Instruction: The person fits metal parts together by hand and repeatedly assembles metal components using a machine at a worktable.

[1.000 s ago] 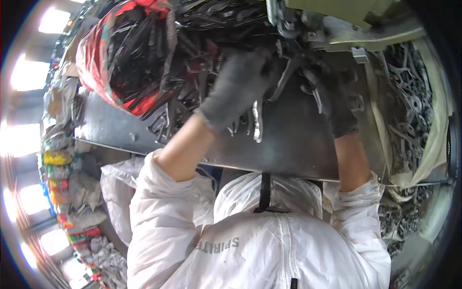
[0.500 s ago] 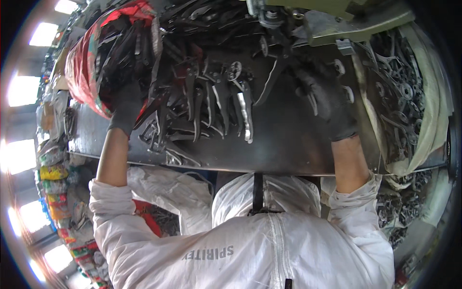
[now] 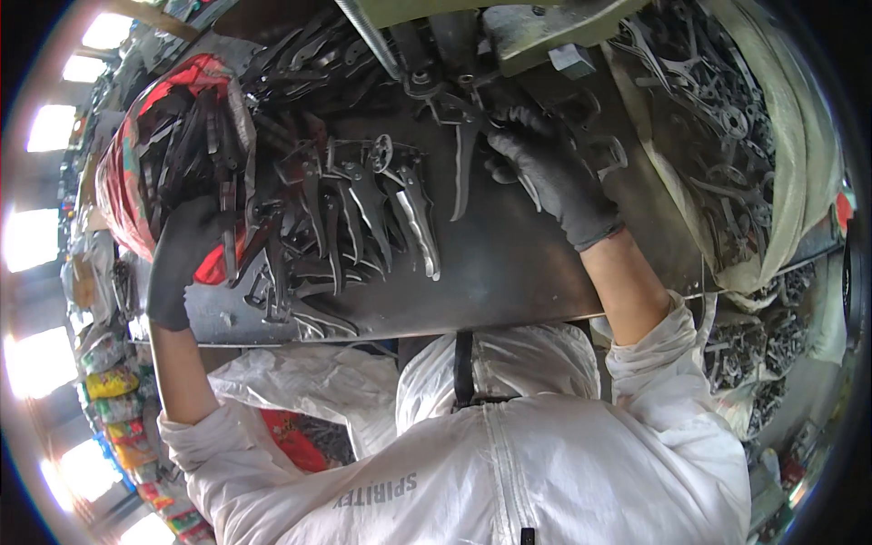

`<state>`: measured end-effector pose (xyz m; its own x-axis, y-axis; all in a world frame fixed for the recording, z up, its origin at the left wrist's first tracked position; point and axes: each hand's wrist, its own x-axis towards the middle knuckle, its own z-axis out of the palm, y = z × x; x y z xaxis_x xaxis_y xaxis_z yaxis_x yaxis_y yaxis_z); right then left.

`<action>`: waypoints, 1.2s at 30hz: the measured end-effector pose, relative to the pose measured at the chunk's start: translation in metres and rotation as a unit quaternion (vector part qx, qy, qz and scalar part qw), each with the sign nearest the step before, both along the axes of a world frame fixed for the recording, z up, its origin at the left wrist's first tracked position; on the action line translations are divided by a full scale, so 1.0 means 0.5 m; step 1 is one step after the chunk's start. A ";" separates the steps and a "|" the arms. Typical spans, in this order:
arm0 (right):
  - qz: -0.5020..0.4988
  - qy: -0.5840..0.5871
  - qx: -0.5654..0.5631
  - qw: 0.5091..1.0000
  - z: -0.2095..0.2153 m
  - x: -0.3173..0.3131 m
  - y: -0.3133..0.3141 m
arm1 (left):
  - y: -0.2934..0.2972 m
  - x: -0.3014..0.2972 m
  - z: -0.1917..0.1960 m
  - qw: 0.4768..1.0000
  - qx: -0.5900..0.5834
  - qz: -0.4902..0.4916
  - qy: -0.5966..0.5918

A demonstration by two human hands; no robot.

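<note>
My left hand [image 3: 186,250], in a dark glove, is at the near edge of a red sack [image 3: 123,195] packed with dark metal handles [image 3: 213,136]. Its fingertips are lost among those handles, so its grip cannot be made out. My right hand [image 3: 559,177], gloved alike, is curled beneath the machine with a slim grey metal handle [image 3: 530,193] sticking out below its fingers. Its fingertips come close to a pliers-like tool [image 3: 465,168] hanging at the machine's fixture [image 3: 422,84]. Between my hands, several similar pliers-like tools [image 3: 413,218] lie in a row on the metal table [image 3: 500,272].
A heap of dark handles [image 3: 313,59] lies at the back. The pale green machine body [image 3: 545,36] overhangs the table. On the right stands an open whitish sack [image 3: 790,182] of grey metal parts [image 3: 727,127]. Loose ring-ended pieces [image 3: 613,154] lie beside my right hand.
The view has shifted. My right hand, with the grey handle, has come nearer the tool at the fixture. My left hand has drawn back slightly along the sack's near side.
</note>
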<state>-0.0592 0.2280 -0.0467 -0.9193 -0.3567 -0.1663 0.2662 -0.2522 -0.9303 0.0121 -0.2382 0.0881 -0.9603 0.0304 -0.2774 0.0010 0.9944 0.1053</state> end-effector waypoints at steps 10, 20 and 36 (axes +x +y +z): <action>-0.096 0.138 0.347 0.923 0.043 0.066 -0.019 | 0.426 -0.026 -0.150 0.765 0.637 -0.015 0.096; -0.172 0.505 0.520 0.668 0.011 0.011 0.230 | 0.510 -0.075 -0.242 0.971 0.229 0.000 0.072; -0.051 0.069 0.119 0.989 0.055 -0.020 -0.015 | 0.492 -0.127 -0.245 0.781 0.617 0.094 -0.026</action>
